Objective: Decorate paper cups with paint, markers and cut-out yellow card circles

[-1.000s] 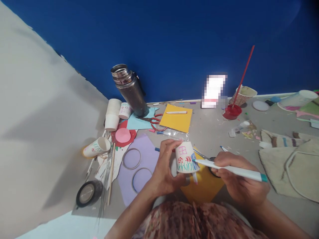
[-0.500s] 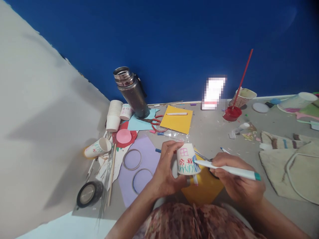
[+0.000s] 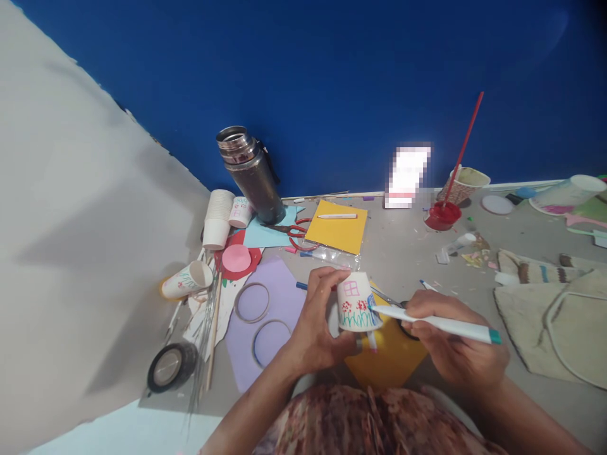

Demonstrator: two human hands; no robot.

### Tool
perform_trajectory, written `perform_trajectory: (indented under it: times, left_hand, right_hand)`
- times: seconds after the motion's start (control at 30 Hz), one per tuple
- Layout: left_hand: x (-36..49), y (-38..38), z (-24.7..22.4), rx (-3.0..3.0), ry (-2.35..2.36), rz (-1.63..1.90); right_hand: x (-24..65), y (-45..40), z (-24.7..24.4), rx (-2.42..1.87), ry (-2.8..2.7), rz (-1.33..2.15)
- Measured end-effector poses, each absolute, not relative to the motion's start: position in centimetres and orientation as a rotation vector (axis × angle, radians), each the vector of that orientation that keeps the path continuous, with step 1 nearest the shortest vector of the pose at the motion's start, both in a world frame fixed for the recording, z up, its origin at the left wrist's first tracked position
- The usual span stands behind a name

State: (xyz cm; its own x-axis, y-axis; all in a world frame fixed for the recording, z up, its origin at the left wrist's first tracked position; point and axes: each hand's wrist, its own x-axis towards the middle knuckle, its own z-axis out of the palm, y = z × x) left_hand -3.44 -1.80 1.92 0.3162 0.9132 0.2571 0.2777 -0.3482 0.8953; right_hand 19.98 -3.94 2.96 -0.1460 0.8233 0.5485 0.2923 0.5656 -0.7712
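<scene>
A white paper cup (image 3: 356,294) is held upside down in my left hand (image 3: 318,325), the fingers on its top edge and the thumb near its rim. It bears a pink window, red flowers, green grass and a blue shape at its right side. My right hand (image 3: 458,344) grips a white felt-tip marker (image 3: 448,325) with a green end; its tip meets the cup's right side by the blue drawing. Under the hands lie yellow paper (image 3: 386,357) and scissors, partly covered by the cup and right hand.
A steel flask (image 3: 251,177) stands at the back beside stacked paper cups (image 3: 217,221). Red-handled pliers (image 3: 289,230), purple paper (image 3: 270,284) with two rings, and black tape (image 3: 171,366) are on the left. Red paint (image 3: 443,217) with a brush and a cloth bag (image 3: 559,322) are right.
The cup and both hands stay almost in place. The marker's green end has shifted very slightly to the right, while its tip stays at the cup's side.
</scene>
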Motion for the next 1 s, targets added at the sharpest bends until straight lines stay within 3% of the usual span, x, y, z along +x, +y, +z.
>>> perform_trajectory:
  times: [1.0]
  left_hand:
    - [-3.03,-1.96,2.04,1.86,1.07,1.012]
  right_hand:
    - [19.74,-3.79,3.38,-0.957,-1.746,0.561]
